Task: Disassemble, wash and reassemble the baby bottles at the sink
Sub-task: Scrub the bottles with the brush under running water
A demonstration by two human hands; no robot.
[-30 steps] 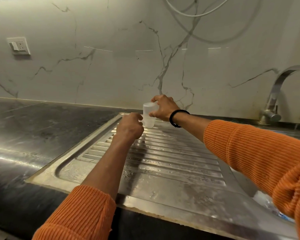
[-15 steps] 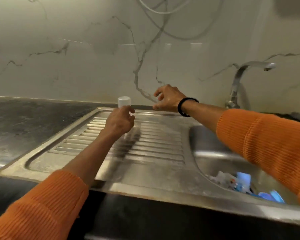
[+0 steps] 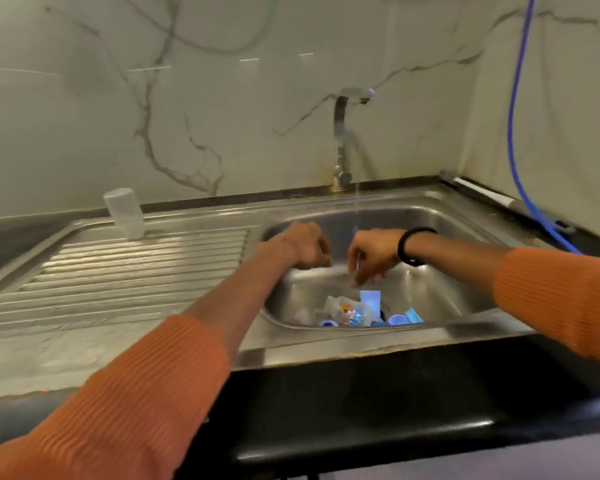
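A frosted, translucent plastic bottle (image 3: 124, 213) stands upside down at the far edge of the ribbed stainless-steel drainboard (image 3: 125, 268), close to the glossy, grey-veined marble backsplash (image 3: 222, 98). To its right is the rounded steel sink basin (image 3: 440, 285), its walls smooth and dully reflective. A thin stream of water falls from the curved chrome faucet (image 3: 342, 140) into the basin.

Both hands hang over the basin, well apart from the bottle. The left hand (image 3: 300, 245) has its fingers curled downward with nothing visible in them. The right hand (image 3: 371, 256), with a black band on its wrist, points its fingers down under the water stream — whether they pinch anything small I cannot tell through the blur. Ribbed orange knit sleeves cover both forearms.

At the basin's bottom lies a heap of bottle parts (image 3: 357, 311) — clear plastic pieces, blue rings and caps. A blue hose (image 3: 513, 133) runs down the right wall to the black counter (image 3: 361, 393).
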